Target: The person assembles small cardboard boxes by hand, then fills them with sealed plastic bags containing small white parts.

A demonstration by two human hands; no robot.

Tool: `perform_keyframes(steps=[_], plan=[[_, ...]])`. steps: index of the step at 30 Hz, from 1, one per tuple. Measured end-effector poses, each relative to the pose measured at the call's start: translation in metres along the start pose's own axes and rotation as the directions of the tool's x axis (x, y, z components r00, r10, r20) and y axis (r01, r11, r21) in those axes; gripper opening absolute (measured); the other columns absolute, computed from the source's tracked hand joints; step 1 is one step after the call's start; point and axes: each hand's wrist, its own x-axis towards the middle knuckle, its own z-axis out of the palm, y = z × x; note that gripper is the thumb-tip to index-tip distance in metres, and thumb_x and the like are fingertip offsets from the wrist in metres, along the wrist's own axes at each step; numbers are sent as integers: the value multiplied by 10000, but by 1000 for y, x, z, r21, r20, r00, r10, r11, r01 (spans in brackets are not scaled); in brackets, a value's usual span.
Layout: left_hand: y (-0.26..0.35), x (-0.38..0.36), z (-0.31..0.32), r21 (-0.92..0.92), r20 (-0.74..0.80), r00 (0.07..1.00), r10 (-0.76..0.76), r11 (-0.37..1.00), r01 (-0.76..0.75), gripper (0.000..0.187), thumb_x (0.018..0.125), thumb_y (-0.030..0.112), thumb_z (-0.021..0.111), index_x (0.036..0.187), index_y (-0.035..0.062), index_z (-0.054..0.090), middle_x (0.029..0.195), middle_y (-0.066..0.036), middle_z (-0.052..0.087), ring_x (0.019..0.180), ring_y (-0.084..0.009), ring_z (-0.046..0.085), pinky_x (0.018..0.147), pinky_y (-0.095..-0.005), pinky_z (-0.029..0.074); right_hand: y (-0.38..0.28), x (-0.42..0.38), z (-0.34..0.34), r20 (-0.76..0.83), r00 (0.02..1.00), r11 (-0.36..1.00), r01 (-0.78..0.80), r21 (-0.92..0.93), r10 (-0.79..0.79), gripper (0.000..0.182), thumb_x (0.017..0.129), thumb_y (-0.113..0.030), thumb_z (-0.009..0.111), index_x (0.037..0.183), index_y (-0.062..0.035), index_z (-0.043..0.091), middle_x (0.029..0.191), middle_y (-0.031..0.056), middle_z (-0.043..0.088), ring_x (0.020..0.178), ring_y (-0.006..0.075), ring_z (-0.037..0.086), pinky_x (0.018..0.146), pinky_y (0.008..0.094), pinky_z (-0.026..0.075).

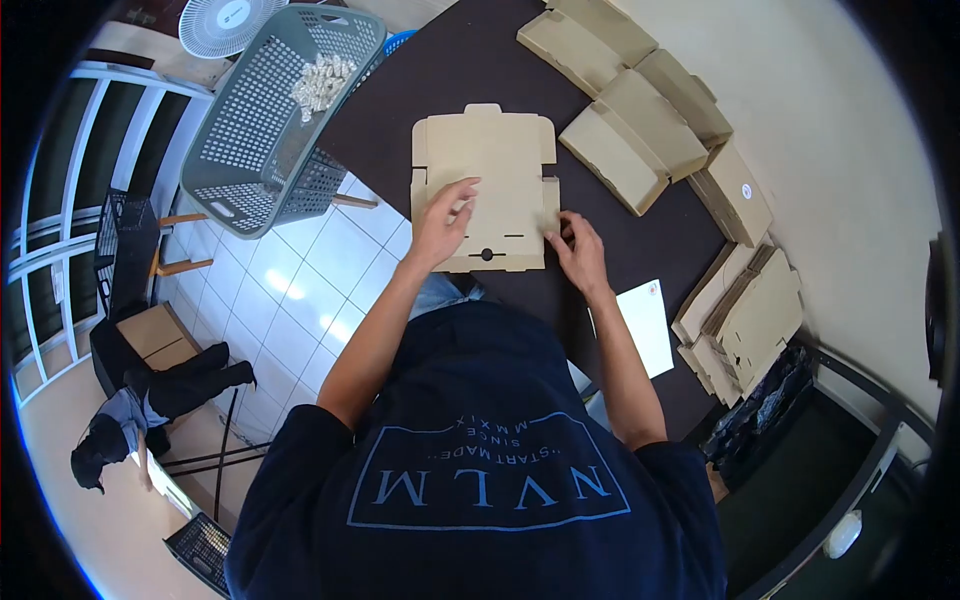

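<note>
A flat, unfolded brown cardboard box point(492, 190) lies on the dark table in front of me, with its tabs and side flaps spread out. Slots and a round hole show near its closest edge. Over the left part of the cardboard, my left hand point(445, 225) is open, its fingers loosely bent and apart with nothing in them. My right hand point(582, 252) is at the box's right edge, thumb and fingers apart and fingertips right by the side flap.
Folded open boxes point(634, 135) stand at the table's far right, near stacked flat cardboard point(760, 325). A white paper point(647, 328) lies by my right forearm. Left of the table is a grey-green basket point(240, 120) holding a pale bundle. A person point(125, 415) sits at the lower left.
</note>
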Motion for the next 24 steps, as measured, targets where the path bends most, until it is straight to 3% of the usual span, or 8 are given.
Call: perform_keyframes(steps=[2, 6, 9, 12, 13, 18, 22, 24], plan=[[-5, -15, -19, 3, -65, 998, -12, 1000, 12, 395, 895, 2, 550, 1274, 112, 568, 1102, -87, 620, 1001, -181, 611, 756, -289, 509, 0, 12, 3, -26, 984, 975, -178, -136, 176, 435, 817, -216, 740, 1156, -37, 534, 803, 142, 602, 724, 318, 610, 646, 426, 488], [-20, -48, -51, 45, -198, 968, -153, 985, 165, 376, 877, -15, 550, 1235, 93, 589, 1079, -99, 609, 969, -196, 602, 732, -294, 503, -5, 22, 3, -13, 967, 943, -252, -216, 255, 526, 791, -245, 771, 1185, -35, 493, 733, 136, 596, 694, 331, 612, 640, 448, 489], [-23, -71, -68, 294, -110, 994, -8, 955, 40, 528, 749, -118, 505, 1220, 103, 590, 1092, -148, 528, 1052, -323, 493, 896, -398, 450, -1, 23, 0, -8, 981, 969, -191, -156, 192, 528, 780, -255, 782, 1184, -55, 508, 684, 114, 568, 650, 289, 588, 611, 414, 478], [-20, -91, -72, 444, 0, 1000, -24, 896, 21, 584, 713, -131, 503, 1225, 137, 591, 1167, -159, 484, 1092, -358, 446, 953, -427, 403, 0, 23, 1, 10, 988, 986, -152, -75, 153, 505, 788, -302, 772, 1184, -79, 553, 669, 82, 521, 625, 218, 532, 589, 357, 451], [-27, -95, -72, 470, 31, 999, -20, 883, 3, 548, 724, -89, 577, 1208, 165, 611, 1215, -165, 452, 1107, -362, 432, 953, -425, 404, 2, 23, 2, 25, 989, 988, -143, -56, 145, 499, 791, -313, 768, 1183, -80, 565, 679, 79, 510, 635, 210, 520, 594, 346, 445], [-45, -95, -71, 456, -16, 999, -47, 889, 49, 373, 797, 47, 685, 1153, 157, 653, 1254, -138, 442, 1161, -348, 409, 1005, -424, 375, 7, 15, 0, 93, 993, 997, -74, -15, 75, 316, 901, -344, 643, 981, -47, 713, 719, 96, 491, 666, 217, 504, 636, 355, 440], [-56, -88, -70, 314, -80, 997, -6, 949, 31, 292, 807, 81, 679, 1097, 113, 670, 1089, -121, 563, 1024, -304, 509, 914, -392, 432, 1, 0, -4, 65, 994, 995, -82, -52, 86, 343, 936, -356, 590, 939, -48, 739, 742, 122, 513, 700, 252, 546, 665, 374, 455], [-64, -86, -68, 231, -57, 998, -25, 972, 38, 282, 814, 96, 685, 1096, 94, 667, 1025, -117, 601, 966, -284, 548, 876, -372, 456, -3, -6, -8, 145, 989, 972, -7, -236, 42, 315, 932, -338, 600, 999, -62, 736, 772, 143, 541, 747, 286, 579, 694, 382, 471]])
